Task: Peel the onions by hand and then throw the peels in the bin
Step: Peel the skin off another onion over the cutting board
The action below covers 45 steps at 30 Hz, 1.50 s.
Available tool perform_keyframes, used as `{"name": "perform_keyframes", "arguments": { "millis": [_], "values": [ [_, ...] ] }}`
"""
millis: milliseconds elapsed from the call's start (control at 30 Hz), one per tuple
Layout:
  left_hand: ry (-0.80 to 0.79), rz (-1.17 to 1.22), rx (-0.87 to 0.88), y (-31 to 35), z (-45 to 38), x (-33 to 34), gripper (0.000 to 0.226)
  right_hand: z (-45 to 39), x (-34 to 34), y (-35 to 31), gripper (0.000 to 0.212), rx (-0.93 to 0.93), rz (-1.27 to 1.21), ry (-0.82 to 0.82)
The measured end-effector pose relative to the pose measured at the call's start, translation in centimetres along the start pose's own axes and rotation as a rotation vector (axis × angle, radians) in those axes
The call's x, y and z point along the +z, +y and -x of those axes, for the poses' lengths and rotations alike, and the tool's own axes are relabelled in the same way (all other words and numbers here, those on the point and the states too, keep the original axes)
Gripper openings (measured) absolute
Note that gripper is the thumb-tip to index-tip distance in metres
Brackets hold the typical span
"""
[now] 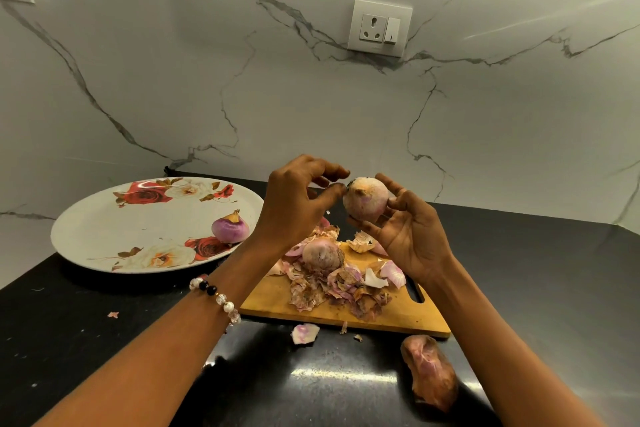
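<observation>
Right hand (407, 236) grips onion (366, 198) in curled fingers above the cutting board (277, 295); left hand (298, 199) pinches at its top edge. Onions: three, one held, one in the peel pile (341, 284), one on floral plate (104, 229).

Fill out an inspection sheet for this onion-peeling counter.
Surface: glossy black stone counter, peel scraps scattered.
Job's things: pale onion held up; purple peeled onion on white floral round plate; dusty unpeeled onion amid dry peel pile on wooden cutting board. No bin seen.
Clutter: large brown peel off the board.
Grippers: right hand grips held onion; left hand picks at its top.
Cables: nothing seen.
Surroundings: white marble wall, socket.
</observation>
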<state>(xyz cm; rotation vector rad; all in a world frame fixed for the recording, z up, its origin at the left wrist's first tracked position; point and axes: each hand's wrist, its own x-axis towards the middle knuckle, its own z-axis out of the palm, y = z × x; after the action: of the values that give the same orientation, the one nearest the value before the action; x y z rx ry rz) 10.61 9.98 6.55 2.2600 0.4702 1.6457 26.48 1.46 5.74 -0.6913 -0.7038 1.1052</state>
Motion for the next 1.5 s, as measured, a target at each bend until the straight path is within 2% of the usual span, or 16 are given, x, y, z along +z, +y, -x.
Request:
{"name": "perform_keyframes", "arguments": {
  "millis": [133,200,533,1067,1333,1500],
  "values": [
    [-0.118,-0.070,0.171,-0.2,0.0,-0.2,0.024,0.1,0.3,0.1,0.048,0.015,0.076,-0.008],
    [-0.150,-0.129,0.225,-0.4,0.1,-0.4,0.022,0.1,0.3,0.2,0.043,0.012,0.141,-0.001],
    [-0.240,-0.192,0.324,-0.6,0.1,-0.8,0.020,0.4,0.7,0.3,0.035,0.028,0.239,0.022],
    [-0.145,-0.352,0.290,-0.7,1.0,0.7,0.013,0.3,0.7,0.2,0.040,0.000,0.216,0.027],
    [-0.106,-0.221,0.136,-0.6,0.8,0.9,0.017,0.2,0.7,0.0,0.043,-0.004,0.184,0.015],
    [-0.071,-0.145,0.035,-0.5,0.6,1.0,0.010,0.3,0.5,-0.1,0.041,-0.002,0.158,0.009]
  ]
}}
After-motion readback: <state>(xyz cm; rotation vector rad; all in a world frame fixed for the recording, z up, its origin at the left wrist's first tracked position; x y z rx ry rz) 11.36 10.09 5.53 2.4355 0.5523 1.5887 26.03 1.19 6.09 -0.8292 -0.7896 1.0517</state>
